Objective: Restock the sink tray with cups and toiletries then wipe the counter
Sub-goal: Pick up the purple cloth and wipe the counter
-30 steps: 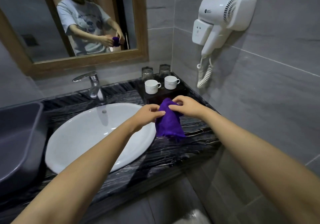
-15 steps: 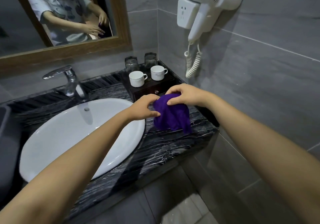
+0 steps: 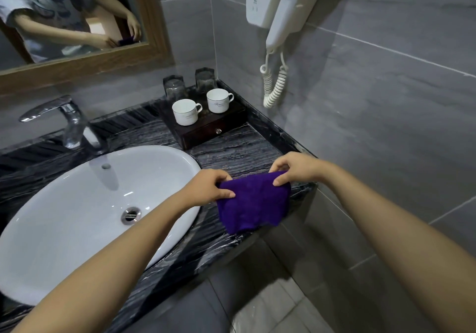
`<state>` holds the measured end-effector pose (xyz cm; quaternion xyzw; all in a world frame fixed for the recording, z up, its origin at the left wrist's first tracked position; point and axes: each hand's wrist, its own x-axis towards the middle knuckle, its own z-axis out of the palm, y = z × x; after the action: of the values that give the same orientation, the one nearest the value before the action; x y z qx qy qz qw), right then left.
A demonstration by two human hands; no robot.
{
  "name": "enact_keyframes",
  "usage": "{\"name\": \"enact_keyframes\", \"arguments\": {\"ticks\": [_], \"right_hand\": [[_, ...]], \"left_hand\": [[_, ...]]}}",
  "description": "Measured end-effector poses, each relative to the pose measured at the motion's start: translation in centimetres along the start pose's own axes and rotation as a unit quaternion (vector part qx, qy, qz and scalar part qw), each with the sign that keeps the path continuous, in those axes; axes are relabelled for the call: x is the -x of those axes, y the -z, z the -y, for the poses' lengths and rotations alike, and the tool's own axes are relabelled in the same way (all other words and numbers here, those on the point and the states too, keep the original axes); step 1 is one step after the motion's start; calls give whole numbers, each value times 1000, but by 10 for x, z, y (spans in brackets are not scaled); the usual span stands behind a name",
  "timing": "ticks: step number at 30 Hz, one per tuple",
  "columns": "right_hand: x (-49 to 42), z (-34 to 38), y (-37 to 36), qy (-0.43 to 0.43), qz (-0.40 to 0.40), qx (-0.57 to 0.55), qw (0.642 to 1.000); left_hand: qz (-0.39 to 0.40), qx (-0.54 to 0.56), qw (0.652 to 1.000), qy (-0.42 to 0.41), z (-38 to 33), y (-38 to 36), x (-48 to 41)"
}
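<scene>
Both hands pinch the top edge of the purple microfibre cloth (image 3: 253, 200), left hand (image 3: 210, 187) and right hand (image 3: 296, 168), stretched just above the black marbled tabletop (image 3: 231, 150). A wide sweep could knock the white ceramic cups (image 3: 186, 111) off the dark wooden tray (image 3: 206, 129).

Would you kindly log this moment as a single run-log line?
stage: cloth prep | left hand: pinching purple cloth | right hand: pinching cloth | cloth: spread above counter | tray: two white cups, two glasses
</scene>
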<state>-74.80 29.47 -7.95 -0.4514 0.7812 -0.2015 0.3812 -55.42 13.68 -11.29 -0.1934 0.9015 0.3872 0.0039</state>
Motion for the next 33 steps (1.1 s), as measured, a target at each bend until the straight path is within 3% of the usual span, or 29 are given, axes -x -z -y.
{"name": "enact_keyframes", "arguments": {"ticks": [5,12,17,19,22,25,33], "right_hand": [[-23,-21,-10,-55,2,-5,998],[-80,-33,-49,-110,-173,163,965],[-95,-37,-79,-77,-270,290,915],[-92,-38,-95,-10,-301,297,906],[-83,-41,-122,81,-199,275,937],[-86,-48,-137,55,-91,299,948],[-96,-56,-146,48,-118,327,936]], "left_hand": [[-5,-18,998,52,13,-19,-15],[-90,-156,978,106,34,-33,-48],[-126,-202,965,106,57,-40,-57],[-171,-178,964,93,68,-43,-55],[-208,-213,952,67,89,-42,-47],[-154,-257,949,95,108,-45,-40],[-164,-165,967,107,120,-60,-36]]}}
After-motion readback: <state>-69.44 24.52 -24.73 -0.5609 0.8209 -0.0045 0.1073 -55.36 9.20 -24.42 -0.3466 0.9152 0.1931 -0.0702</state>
